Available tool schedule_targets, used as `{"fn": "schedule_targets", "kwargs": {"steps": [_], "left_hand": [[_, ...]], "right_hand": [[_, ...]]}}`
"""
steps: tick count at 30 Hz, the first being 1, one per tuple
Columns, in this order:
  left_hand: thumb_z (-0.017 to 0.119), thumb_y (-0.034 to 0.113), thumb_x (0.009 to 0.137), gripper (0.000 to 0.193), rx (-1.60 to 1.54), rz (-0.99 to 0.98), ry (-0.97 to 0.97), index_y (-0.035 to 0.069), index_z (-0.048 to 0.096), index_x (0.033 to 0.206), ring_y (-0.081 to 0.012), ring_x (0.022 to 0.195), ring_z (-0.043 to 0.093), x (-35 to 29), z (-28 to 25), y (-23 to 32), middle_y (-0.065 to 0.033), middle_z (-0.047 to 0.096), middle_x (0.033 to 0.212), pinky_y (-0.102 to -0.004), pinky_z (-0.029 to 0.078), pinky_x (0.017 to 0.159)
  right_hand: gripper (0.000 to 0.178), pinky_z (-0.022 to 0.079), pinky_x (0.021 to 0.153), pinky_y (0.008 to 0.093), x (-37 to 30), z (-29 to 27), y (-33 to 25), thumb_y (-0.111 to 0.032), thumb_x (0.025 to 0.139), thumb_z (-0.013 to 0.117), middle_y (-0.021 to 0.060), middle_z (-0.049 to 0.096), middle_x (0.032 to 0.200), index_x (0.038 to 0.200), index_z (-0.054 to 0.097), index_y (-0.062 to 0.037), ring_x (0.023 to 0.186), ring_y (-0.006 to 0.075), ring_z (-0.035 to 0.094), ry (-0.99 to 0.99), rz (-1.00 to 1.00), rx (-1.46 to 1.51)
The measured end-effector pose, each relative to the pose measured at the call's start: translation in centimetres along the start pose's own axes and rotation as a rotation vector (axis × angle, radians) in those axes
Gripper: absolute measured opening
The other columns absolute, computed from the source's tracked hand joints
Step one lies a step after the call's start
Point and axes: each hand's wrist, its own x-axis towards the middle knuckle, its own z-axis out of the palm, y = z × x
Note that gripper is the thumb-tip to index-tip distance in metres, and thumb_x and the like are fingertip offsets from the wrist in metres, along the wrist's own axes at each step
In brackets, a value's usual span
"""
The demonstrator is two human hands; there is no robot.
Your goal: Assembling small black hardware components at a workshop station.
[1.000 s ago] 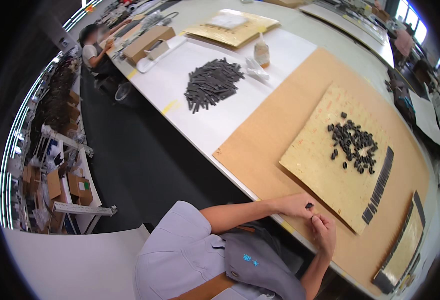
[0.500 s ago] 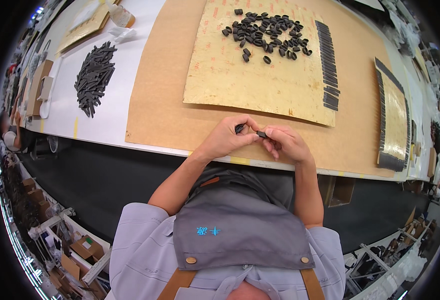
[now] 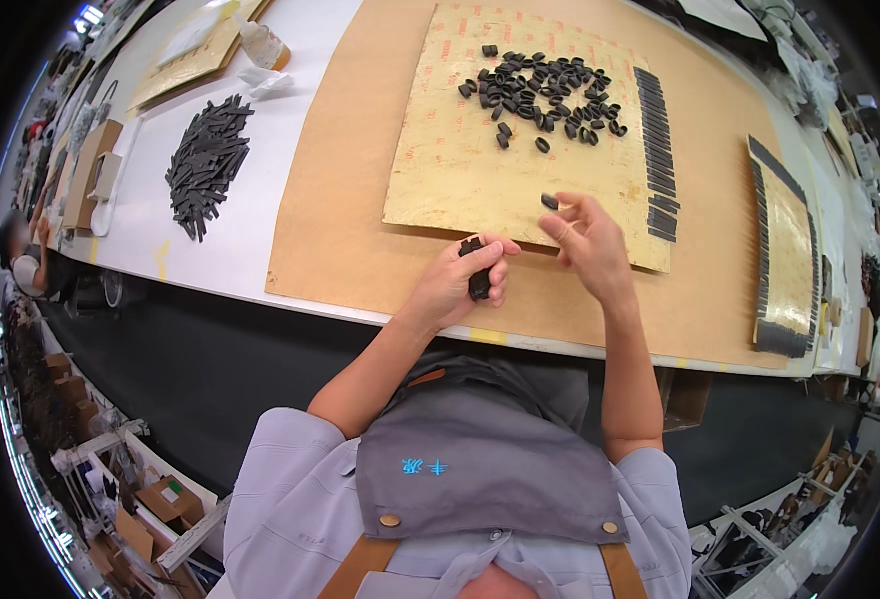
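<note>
While the head view showed the left hand clamped on a bundle of black strips just off the near edge of the yellow board, the right hand reached over that edge, its thumb and forefinger apparently pinched on a small black piece. Whether that piece touched the board could not be told.

Black loops lay scattered on the board's far half; a row of flat strips lined its right edge, and a heap of strips sat well to its left on the counter.

With so slight a hold, the piece could have slipped or sprung away; a loosened left palm might have shed strips off the board's near edge.

The small piece jutted leftward from the fingertips, its long axis slanting toward the board's near right corner; the bundle's long axis ran roughly toward the board.
</note>
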Motion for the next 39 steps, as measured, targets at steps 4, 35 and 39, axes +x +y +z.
{"fn": "schedule_targets", "kwargs": {"steps": [4,35,39], "left_hand": [[0.047,0.019,0.096,0.023,-0.113,0.216,-0.017,0.001,0.053,0.109,-0.0210,0.096,0.059,0.7,0.2,-0.6,-0.0121,0.060,0.104,-0.0348,0.048,0.085],[0.049,0.030,0.096,0.025,0.192,-0.020,-0.012,0.005,0.054,0.101,-0.0024,0.046,0.027,0.2,0.8,-1.4,0.0070,0.033,0.059,-0.0185,0.023,0.040],[0.051,0.030,0.095,0.023,0.263,-0.058,0.004,0.007,0.052,0.099,-0.0025,0.046,0.027,0.0,0.3,-1.3,0.0067,0.033,0.058,-0.0190,0.022,0.039]], "right_hand": [[0.021,0.039,0.049,0.0216,-0.9,0.4,-0.5,-0.019,0.082,0.068,-0.0011,0.055,0.062,0.084,0.063,0.0006,0.054,0.0036,0.046,0.133,-0.231,-0.310],[0.007,0.051,0.056,0.0226,-3.8,1.8,3.9,-0.005,0.089,0.056,0.0051,0.060,0.077,0.093,0.055,0.0013,0.060,0.0095,0.058,0.040,-0.043,0.453],[0.007,0.050,0.056,0.0211,-4.0,1.6,3.8,-0.003,0.088,0.056,0.0030,0.059,0.074,0.092,0.054,0.0021,0.060,0.0079,0.058,0.073,-0.044,0.336]]}}
